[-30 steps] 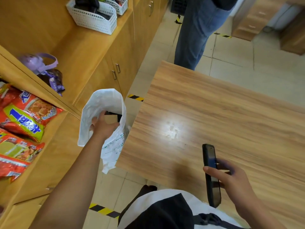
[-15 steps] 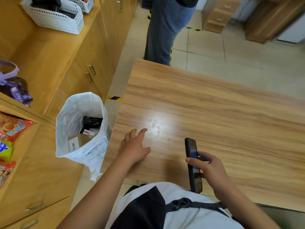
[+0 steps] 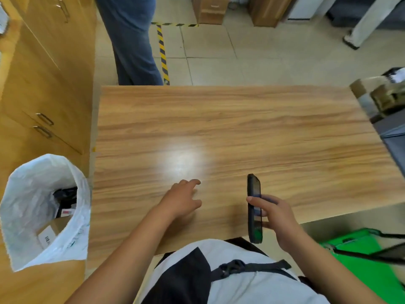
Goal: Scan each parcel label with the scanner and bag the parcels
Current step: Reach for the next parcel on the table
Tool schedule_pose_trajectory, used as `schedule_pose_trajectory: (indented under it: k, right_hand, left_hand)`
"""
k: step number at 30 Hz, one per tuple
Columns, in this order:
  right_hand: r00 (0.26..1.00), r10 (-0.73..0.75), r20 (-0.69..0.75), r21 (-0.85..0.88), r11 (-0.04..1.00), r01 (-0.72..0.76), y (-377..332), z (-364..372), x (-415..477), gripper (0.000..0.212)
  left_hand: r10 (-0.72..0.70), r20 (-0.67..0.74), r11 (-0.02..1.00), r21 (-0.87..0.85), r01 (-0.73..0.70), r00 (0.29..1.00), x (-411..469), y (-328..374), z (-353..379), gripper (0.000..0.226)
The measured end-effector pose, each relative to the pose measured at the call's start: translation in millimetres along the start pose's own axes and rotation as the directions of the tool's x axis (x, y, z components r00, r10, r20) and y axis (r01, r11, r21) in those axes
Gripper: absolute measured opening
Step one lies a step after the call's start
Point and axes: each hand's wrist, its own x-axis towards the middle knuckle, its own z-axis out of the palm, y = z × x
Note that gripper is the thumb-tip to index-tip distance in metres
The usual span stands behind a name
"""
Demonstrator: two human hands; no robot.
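My right hand [image 3: 274, 218] grips a black handheld scanner [image 3: 254, 207] upright on its edge over the near side of the wooden table [image 3: 241, 132]. My left hand [image 3: 182, 198] hovers over the table to the left of the scanner with loose fingers, holding nothing. A white plastic bag [image 3: 28, 194] stands open at the lower left beside the table. Inside it lie a cardboard parcel with a barcode label [image 3: 49, 234] and a black parcel [image 3: 65, 194].
Wooden cabinets [image 3: 48, 88] run along the left. A person in jeans [image 3: 133, 40] stands past the table's far edge. Cardboard boxes [image 3: 381, 95] sit at the right edge, and a green bag [image 3: 359, 255] lies on the floor at the lower right.
My left hand came out of the white bag and moved right over the table. The view swung to the right, bringing the boxes and green bag into sight. The scanner stays in my right hand.
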Motion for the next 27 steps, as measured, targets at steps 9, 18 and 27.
schedule_pose_trajectory:
  k: [9, 18, 27]
  right_hand:
    - [0.974, 0.084, -0.212, 0.190, 0.981, -0.043, 28.0, -113.8, 29.1, 0.022]
    - [0.943, 0.073, -0.326, 0.032, 0.997, -0.066, 39.8, -251.1, 99.5, 0.038]
    - [0.926, -0.162, -0.342, -0.564, 0.823, -0.065, 17.2, -393.5, 219.7, 0.068]
  left_hand:
    - [0.087, 0.106, 0.981, 0.166, -0.104, 0.991, 55.1, 99.9, 20.4, 0.061]
    - [0.003, 0.001, 0.986, 0.164, -0.003, 1.000, 103.7, 191.8, 64.8, 0.066]
    - [-0.182, -0.039, 0.962, 0.200, 0.187, 0.982, 129.0, 246.6, 115.3, 0.078]
